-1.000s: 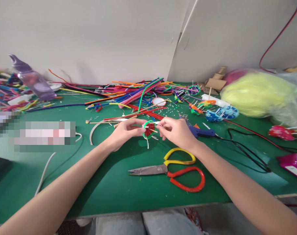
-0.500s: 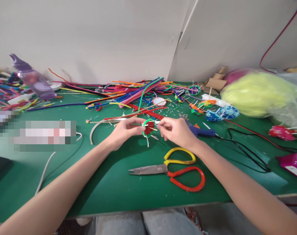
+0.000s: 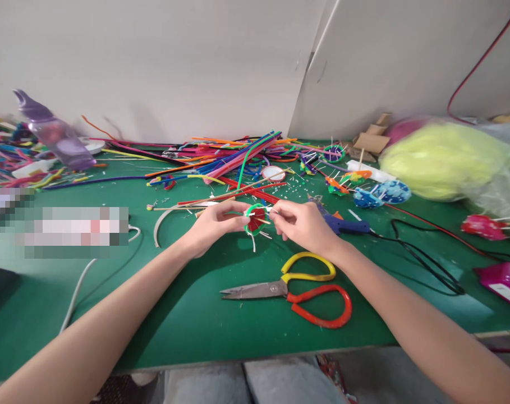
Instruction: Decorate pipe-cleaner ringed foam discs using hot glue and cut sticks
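Note:
Between thumb and fingers, my left hand [image 3: 216, 224] grips a small umbrella-shaped craft piece [image 3: 255, 219], red inside with a green fuzzy rim. A thin wooden stick points out of its middle, and several white strips stick out around it. At its right side my right hand [image 3: 299, 223] is pinched on a small white strip whose end shows at the fingertips; whether it joins the piece I cannot tell. Scissors [image 3: 275, 289] with yellow and red handles lie on the green table [image 3: 187, 331] below my hands.
Pipe cleaners [image 3: 233, 157] lie heaped along the back. A blue glue gun [image 3: 349, 225] with a black cord rests right of my hands. Several finished-looking umbrella shapes, one blue [image 3: 391, 192], lie farther right beside a bag of yellow material [image 3: 440, 163]. A purple bottle [image 3: 61, 137] stands tilted-looking at left.
Almost nothing differs. My right hand has shifted very slightly at the piece's edge, and the whole view has moved a little.

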### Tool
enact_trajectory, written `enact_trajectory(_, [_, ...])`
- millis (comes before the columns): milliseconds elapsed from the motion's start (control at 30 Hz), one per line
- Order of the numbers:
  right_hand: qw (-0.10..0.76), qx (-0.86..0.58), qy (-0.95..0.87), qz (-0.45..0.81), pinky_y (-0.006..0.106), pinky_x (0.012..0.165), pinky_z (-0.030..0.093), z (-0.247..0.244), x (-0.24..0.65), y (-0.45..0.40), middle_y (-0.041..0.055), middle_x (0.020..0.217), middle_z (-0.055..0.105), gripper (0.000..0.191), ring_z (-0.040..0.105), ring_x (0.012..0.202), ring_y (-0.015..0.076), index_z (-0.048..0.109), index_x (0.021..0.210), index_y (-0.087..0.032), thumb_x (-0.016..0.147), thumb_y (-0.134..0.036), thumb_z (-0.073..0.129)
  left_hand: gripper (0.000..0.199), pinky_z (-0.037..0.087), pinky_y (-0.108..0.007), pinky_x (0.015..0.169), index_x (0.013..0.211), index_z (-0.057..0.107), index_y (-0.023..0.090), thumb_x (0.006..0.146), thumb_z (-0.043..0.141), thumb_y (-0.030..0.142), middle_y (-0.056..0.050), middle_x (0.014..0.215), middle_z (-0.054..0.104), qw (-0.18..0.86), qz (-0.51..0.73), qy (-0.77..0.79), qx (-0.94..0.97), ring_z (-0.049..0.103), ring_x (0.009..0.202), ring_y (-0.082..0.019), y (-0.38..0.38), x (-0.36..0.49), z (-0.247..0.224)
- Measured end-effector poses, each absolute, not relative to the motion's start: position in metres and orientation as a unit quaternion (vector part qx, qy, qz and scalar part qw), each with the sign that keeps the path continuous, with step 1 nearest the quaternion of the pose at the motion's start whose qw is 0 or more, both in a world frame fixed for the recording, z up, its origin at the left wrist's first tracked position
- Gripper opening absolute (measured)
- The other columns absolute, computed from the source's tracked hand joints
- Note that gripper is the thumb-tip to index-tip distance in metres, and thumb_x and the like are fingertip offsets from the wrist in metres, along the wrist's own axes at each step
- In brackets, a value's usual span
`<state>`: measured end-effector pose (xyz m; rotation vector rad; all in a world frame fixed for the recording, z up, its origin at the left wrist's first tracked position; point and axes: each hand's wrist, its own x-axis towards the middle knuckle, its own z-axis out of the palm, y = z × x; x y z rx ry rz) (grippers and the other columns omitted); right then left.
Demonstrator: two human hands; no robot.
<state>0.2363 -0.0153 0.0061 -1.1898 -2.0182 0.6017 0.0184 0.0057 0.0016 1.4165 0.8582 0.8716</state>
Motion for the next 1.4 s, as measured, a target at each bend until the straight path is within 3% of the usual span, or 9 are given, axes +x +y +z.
enact_trajectory(1400, [0.358,-0.463,-0.786,0.198,0.024,0.054,0.037,0.0040,0.2374,-0.0146,-0.0044,0.053,0.052,0.014,0.046,0.048,0.0092,0.049,0.069,-0.020,0.082,-0.020,0.052,0.042,0.051,-0.035,0.084,0.108,0.068,0.014,0.072,0.076,0.034,-0.010,0.107,0.068,0.586,0.368,0.378,0.615,0.063,0.092,-0.021,0.0059,0.0190,-0.0004])
